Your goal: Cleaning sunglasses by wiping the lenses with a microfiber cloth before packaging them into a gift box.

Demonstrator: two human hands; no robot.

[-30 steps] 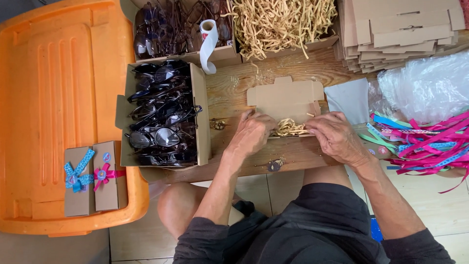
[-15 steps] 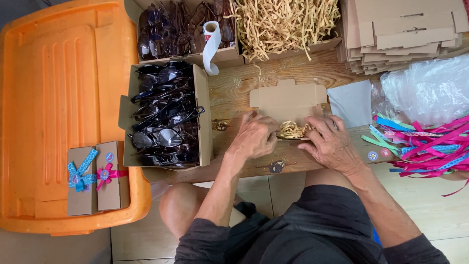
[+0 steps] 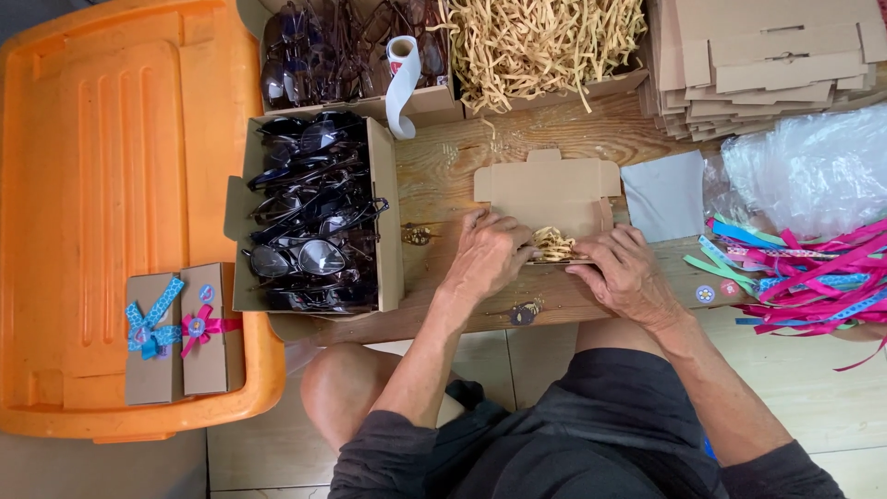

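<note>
Cardboard box [image 3: 547,189] near bench [image 3: 443,176] front edge, left hand [image 3: 490,254] and right hand [image 3: 626,270] curled gripping its sides, paper shred [image 3: 552,244] half hidden.

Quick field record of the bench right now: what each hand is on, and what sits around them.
left hand: resting on the left end of the small open box, fingers curled at its edge
right hand: on the box's right end
box contents: shredded paper filler between the hands
left of box: carton of dark sunglasses
right of box: pink and blue ribbons
far side: flat cardboard blanks
orange lid: two ribboned boxes
</note>
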